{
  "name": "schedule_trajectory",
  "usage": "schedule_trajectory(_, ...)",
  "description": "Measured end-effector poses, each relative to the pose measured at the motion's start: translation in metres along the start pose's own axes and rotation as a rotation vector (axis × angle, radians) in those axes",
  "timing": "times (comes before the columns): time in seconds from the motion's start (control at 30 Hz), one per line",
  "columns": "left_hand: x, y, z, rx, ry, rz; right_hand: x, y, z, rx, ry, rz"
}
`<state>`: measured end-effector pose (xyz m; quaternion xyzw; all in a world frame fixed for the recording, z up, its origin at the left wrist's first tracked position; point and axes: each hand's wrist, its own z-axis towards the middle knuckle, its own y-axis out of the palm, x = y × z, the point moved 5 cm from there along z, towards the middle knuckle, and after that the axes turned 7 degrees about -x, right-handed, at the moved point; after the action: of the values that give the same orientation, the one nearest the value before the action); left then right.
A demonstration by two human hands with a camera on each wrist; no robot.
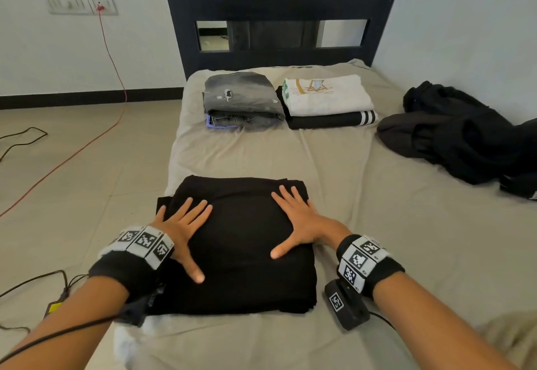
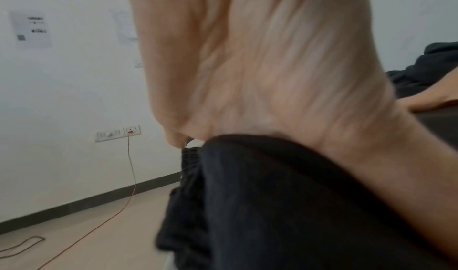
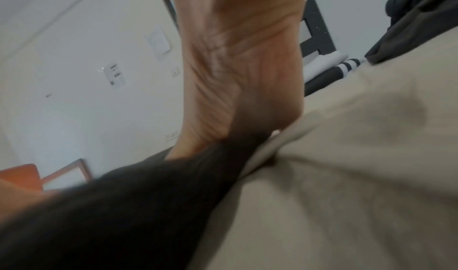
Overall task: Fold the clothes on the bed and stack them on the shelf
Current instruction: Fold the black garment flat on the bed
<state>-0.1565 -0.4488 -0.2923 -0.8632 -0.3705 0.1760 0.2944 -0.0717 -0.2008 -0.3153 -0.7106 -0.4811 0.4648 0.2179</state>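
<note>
2 folded stacks (image 1: 287,99) behind garment (image 1: 244,242); heap (image 1: 459,137) right.

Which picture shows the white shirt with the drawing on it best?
The head view. There the white shirt lies folded on top of a black striped garment at the far end of the bed, drawing visible. The right wrist view shows only a blurred white sliver behind the hand. The left wrist view does not show it.

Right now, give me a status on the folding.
Left hand and right hand flat on folded black garment. Unfolded dark pile waits. Nothing in the way.
</note>
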Motion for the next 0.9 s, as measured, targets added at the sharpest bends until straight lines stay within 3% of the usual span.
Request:
schedule_trajectory(0.3, -0.01, 0.018, -0.021, 0.013, -0.069, -0.006, 0.01, 0.017, -0.043, -0.228, 0.189, -0.147)
schedule_trajectory(0.67, -0.026, 0.037, -0.05, 0.07, -0.06, -0.19, 0.009, 0.041, -0.082, -0.271, 0.202, -0.057)
schedule_trajectory(0.7, -0.026, 0.03, -0.057, 0.089, -0.01, -0.322, 0.005, 0.037, -0.086, -0.258, 0.166, 0.035)
schedule_trajectory(0.77, -0.03, 0.011, -0.064, 0.26, 0.075, -0.697, -0.003, 0.018, -0.09, -0.136, 0.105, 0.39)
schedule_trajectory(0.83, -0.046, 0.0, -0.057, 0.449, -0.01, -0.968, 0.0, -0.001, -0.082, 0.087, 0.172, 0.633)
schedule_trajectory(0.9, -0.058, -0.002, -0.04, 0.441, -0.129, -1.061, 0.01, -0.014, -0.064, 0.26, 0.305, 0.689)
